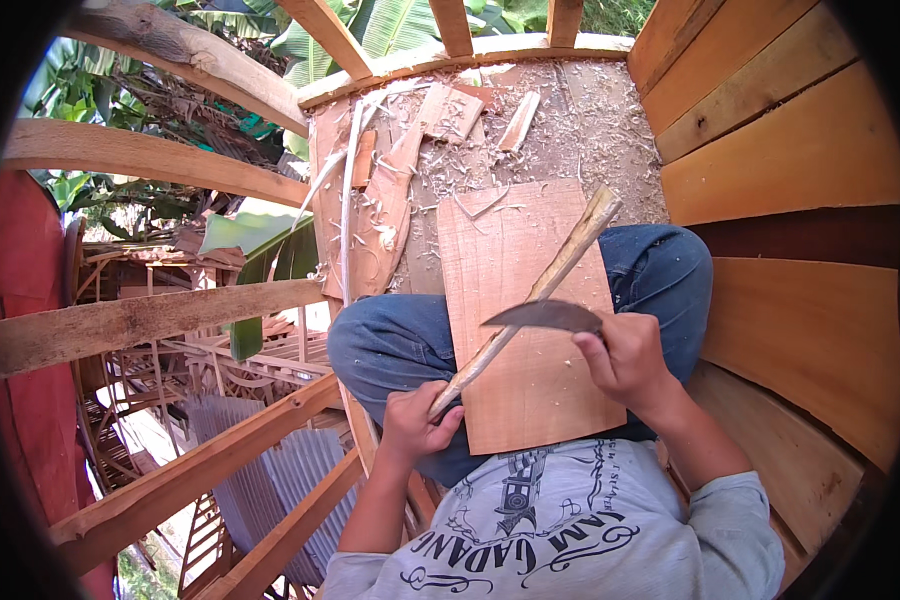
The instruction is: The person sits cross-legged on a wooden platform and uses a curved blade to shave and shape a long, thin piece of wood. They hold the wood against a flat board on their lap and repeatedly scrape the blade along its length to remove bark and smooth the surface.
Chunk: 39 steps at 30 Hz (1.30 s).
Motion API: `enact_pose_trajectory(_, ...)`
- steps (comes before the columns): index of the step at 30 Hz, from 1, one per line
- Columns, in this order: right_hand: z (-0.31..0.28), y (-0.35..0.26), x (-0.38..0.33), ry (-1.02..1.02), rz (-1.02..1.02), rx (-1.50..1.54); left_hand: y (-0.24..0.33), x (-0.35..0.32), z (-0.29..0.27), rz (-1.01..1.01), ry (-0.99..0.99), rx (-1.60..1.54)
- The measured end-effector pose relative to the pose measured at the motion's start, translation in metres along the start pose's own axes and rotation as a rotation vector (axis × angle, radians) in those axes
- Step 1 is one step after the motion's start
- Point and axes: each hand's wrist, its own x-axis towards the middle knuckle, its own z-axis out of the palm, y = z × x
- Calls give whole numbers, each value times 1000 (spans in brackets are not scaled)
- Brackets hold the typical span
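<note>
My left hand (419,420) is closed round the lower end of a long, rough wooden stick (562,262), which slants up and away to the right. In my right hand (625,362) is a knife with a dark, curved blade (545,316); the fingers hide its handle. The blade lies across the middle of the stick, its tip pointing left; whether it touches the wood I cannot tell. Beneath both, a flat wooden board (530,385) rests on my lap between my bent knees. A thin curled shaving lies near the board's far edge.
Shavings litter the plank floor (620,130) ahead. Offcuts, including a curved wooden piece (388,205) and a small wedge (519,121), lie beyond my knees with pale strips (350,190). An open railing (160,318) stands on the left, with a drop beyond; a plank wall (790,150) rises on the right.
</note>
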Motion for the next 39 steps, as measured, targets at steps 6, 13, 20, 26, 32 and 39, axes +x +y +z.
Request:
enact_pose_trajectory(6, -10, -1, -3, 152, 364, 212, 2, -4, 3, -19, 1, 20)
enact_pose_trajectory(13, -2, -8, 6, 112, 333, 211, 2, -1, 2, 9, 18, 37)
enact_pose_trajectory(20, 1, -7, 4, -154, -57, -225, 6, 1, -1, -14, 31, 59)
enact_pose_trajectory(26, 24, -12, -9, -179, -104, -112, 3, 0, 2, 47, 38, 64)
enact_pose_trajectory(32, 32, -9, -12, -240, 11, -20, 1, 1, 1, 28, 34, 48)
enact_pose_trajectory(39, 34, -8, -11, -140, 119, 124, 0, 1, 4, 23, 49, 33)
